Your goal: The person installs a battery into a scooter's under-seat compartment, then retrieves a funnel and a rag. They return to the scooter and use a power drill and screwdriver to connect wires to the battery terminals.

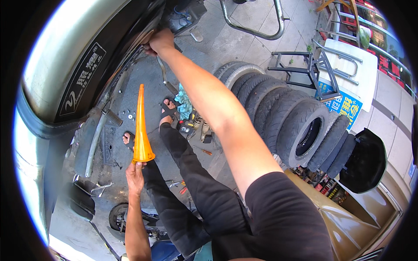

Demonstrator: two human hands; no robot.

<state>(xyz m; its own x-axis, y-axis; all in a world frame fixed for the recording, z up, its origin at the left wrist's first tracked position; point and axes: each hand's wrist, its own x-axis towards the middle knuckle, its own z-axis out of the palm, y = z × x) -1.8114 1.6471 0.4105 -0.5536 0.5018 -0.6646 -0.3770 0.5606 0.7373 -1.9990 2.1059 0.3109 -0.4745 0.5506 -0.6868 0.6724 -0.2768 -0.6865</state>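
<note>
My left hand (135, 176) grips a long orange plastic funnel (141, 137) by its wide rim, with the narrow tip pointing away from me. My right hand (162, 40) reaches to the far end of a vehicle's silver and black body (83, 78), which bears writing. Its fingers are bent in beside the dark edge and some cables there, partly hidden, so I cannot tell whether they hold anything. An open dark housing with blue wires (184, 16) lies just beyond that hand. Below it is a bent metal lever (162, 68).
A row of used tyres (303, 130) stands at my right, with a black plastic cover (364, 160) nearby. Around my feet lie a teal cloth (184, 101), shock absorbers (204, 127), a screwdriver (204, 150) and small washers (130, 116). A motorcycle wheel (118, 217) is behind my legs.
</note>
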